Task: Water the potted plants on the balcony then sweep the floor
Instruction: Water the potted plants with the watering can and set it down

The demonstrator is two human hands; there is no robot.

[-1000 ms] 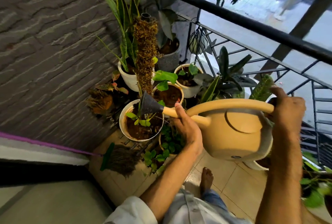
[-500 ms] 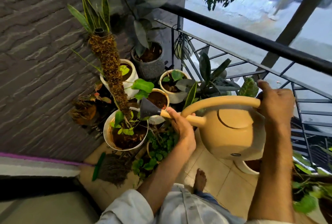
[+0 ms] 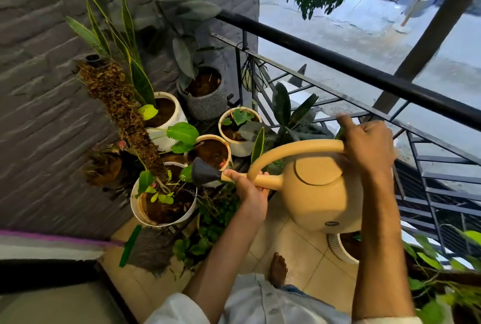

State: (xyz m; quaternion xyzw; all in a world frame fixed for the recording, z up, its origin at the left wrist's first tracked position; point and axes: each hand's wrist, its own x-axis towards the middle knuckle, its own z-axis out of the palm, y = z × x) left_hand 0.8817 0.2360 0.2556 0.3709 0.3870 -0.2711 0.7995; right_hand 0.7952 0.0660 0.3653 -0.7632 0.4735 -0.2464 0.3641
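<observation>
The pots crowd into the corner where the wall (image 3: pixel 52 115) meets the railing (image 3: pixel 364 74), so you stand back on the floor (image 3: pixel 299 245) and reach in over them rather than step among them. You carry the watering can (image 3: pixel 322 193) high and tipped toward that cluster, its spout running left so the dark rose (image 3: pixel 205 174) hangs over the near edge of the white pot (image 3: pixel 166 206) with the moss pole (image 3: pixel 122 113) — that looks like the plant you are watering now, though no stream is clear to see. Your right hand (image 3: pixel 367 146) has its grip wrapped around the top of the arched handle, taking the weight from above. Your left hand (image 3: pixel 250 191) closes its grip around the spout just behind the rose, likely to steer the pour and steady the tilt. The broom (image 3: pixel 148 248) lies on the floor by the wall, below that pot and untouched — sweeping is not yet begun, and the farther pots seem to wait their turn.
</observation>
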